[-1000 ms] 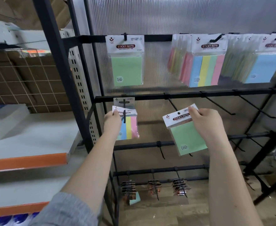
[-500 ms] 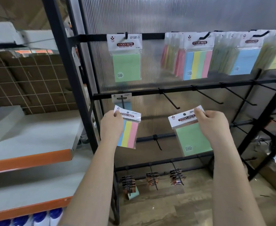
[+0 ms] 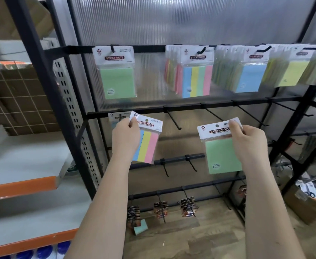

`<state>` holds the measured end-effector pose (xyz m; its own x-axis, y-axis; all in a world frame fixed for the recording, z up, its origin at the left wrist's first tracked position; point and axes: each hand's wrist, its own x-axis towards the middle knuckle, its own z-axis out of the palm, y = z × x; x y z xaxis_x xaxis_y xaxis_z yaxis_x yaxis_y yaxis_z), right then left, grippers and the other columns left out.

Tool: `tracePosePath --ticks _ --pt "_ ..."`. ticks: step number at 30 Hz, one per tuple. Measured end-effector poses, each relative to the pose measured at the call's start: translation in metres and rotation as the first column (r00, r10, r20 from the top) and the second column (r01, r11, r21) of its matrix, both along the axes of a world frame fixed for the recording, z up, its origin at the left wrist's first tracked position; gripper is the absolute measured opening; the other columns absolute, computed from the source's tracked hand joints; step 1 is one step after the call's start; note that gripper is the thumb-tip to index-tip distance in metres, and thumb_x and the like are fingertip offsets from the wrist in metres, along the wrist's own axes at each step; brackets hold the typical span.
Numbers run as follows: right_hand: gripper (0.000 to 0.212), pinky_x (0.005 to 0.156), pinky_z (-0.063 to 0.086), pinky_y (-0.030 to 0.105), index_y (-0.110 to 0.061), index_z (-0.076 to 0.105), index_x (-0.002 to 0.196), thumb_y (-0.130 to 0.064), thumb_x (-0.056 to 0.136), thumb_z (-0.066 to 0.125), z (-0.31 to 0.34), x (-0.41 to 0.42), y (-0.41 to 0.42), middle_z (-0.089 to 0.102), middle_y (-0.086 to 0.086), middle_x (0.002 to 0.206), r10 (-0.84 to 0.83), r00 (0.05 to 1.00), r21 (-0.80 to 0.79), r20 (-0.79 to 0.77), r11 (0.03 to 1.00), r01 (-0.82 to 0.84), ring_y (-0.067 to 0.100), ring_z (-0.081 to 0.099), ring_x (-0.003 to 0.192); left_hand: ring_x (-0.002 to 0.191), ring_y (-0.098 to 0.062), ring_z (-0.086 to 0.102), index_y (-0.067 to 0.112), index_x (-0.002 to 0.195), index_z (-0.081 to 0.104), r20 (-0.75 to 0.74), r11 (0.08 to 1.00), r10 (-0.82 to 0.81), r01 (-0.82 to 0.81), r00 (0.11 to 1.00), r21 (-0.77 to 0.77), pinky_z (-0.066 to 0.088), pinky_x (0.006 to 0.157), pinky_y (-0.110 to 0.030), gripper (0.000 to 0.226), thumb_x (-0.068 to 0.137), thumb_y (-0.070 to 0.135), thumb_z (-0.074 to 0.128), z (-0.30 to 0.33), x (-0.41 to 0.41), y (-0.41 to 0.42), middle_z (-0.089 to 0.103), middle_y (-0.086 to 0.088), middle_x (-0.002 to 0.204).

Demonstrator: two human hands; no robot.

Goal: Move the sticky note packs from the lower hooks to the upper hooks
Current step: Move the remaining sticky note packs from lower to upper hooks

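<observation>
Most of the job looks done: the upper rail (image 3: 149, 48) already carries a green sticky note pack (image 3: 117, 79) on its left hook and thick bunches of striped, blue and yellow packs (image 3: 196, 79) further right, while the lower rail (image 3: 190, 106) shows mostly bare hooks, with one last pack (image 3: 116, 118) hanging at its left end. The left hand (image 3: 126, 139) pinches the header of a striped pack (image 3: 146, 144), and the right hand (image 3: 246, 141) pinches a green pack (image 3: 221, 156); both packs hang in the air below the lower rail. Compared with half a second ago, both packs are held slightly higher and the striped one has cleared its hook.
</observation>
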<state>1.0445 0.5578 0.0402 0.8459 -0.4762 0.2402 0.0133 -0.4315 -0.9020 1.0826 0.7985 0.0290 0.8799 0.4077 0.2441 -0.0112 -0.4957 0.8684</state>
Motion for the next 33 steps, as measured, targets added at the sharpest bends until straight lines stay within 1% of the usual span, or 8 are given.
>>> tracePosePath --ticks 3,5,9,13,18,23,27,33 --pt "0.053 0.056 0.030 0.028 0.018 0.052 0.093 -0.034 0.095 0.046 0.003 0.004 -0.029 0.043 0.011 0.069 0.021 0.999 0.009 0.040 1.000 -0.022 0.019 0.039 0.062 0.057 -0.019 0.032 0.011 0.066 0.035 0.071 0.999 -0.026 0.029 0.997 -0.033 0.030 0.057 -0.033 0.040 0.101 0.031 0.035 0.008 0.002 -0.026 0.036 -0.001 0.061" --pt "0.052 0.059 0.031 0.028 0.017 0.053 0.093 -0.034 0.095 0.047 0.004 0.007 -0.049 0.045 0.010 0.070 0.046 0.998 0.015 0.051 0.999 -0.046 0.019 0.040 0.062 0.056 -0.016 0.028 0.012 0.064 0.029 0.126 0.999 -0.039 0.043 0.991 -0.029 0.027 0.057 -0.031 0.041 0.101 0.030 0.037 0.017 0.002 -0.046 0.031 0.000 0.060" --pt "0.050 0.058 0.029 0.029 0.016 0.055 0.093 -0.033 0.096 0.048 0.007 0.012 -0.083 0.047 0.010 0.071 0.117 0.992 -0.004 0.042 0.993 -0.117 0.019 0.040 0.064 0.050 -0.010 0.024 0.015 0.061 0.024 0.241 1.000 -0.017 0.022 0.970 -0.020 0.020 0.044 -0.021 0.045 0.100 0.029 0.042 0.038 -0.001 -0.087 0.025 0.002 0.058" --pt "0.051 0.054 0.025 0.029 0.018 0.054 0.094 -0.032 0.095 0.048 0.009 0.018 -0.106 0.045 0.010 0.071 0.181 0.983 -0.031 0.017 0.983 -0.180 0.018 0.038 0.064 0.040 -0.004 0.029 0.017 0.060 0.025 0.313 0.998 0.007 0.014 0.950 -0.066 0.025 0.036 -0.013 0.046 0.100 0.030 0.043 0.056 0.003 -0.117 0.027 0.003 0.057" --pt "0.050 0.053 0.024 0.029 0.016 0.056 0.094 -0.033 0.095 0.048 0.016 0.027 -0.117 0.045 0.009 0.071 0.211 0.978 -0.020 0.000 0.977 -0.211 0.017 0.037 0.064 0.051 -0.009 0.022 0.019 0.060 0.024 0.389 1.000 0.010 -0.013 0.921 0.005 0.020 0.044 -0.022 0.047 0.098 0.034 0.046 0.078 0.022 -0.130 0.025 0.005 0.057" --pt "0.053 0.057 0.023 0.029 0.017 0.055 0.095 -0.036 0.095 0.047 0.017 0.036 -0.116 0.043 0.009 0.072 0.216 0.976 -0.011 0.018 0.976 -0.216 0.018 0.035 0.066 0.050 -0.005 0.025 0.019 0.059 0.026 0.441 1.000 0.019 -0.018 0.897 -0.007 0.020 0.048 -0.021 0.046 0.099 0.034 0.045 0.099 0.042 -0.137 0.027 0.007 0.057" --pt "0.052 0.052 0.024 0.029 0.015 0.058 0.096 -0.036 0.097 0.046 0.019 0.041 -0.112 0.047 0.010 0.072 0.226 0.974 -0.007 0.018 0.974 -0.226 0.019 0.038 0.065 0.050 -0.007 0.022 0.019 0.059 0.023 0.470 0.998 0.051 -0.029 0.881 -0.054 0.018 0.047 -0.020 0.047 0.099 0.030 0.044 0.108 0.060 -0.136 0.024 0.007 0.056" --pt "0.050 0.052 0.027 0.028 0.013 0.060 0.094 -0.034 0.097 0.046 0.021 0.046 -0.104 0.049 0.009 0.071 0.227 0.974 -0.007 0.018 0.974 -0.227 0.018 0.039 0.061 0.049 -0.008 0.018 0.018 0.058 0.021 0.472 0.998 0.057 -0.068 0.880 0.005 0.021 0.042 -0.019 0.049 0.099 0.027 0.046 0.106 0.075 -0.135 0.022 0.004 0.055"
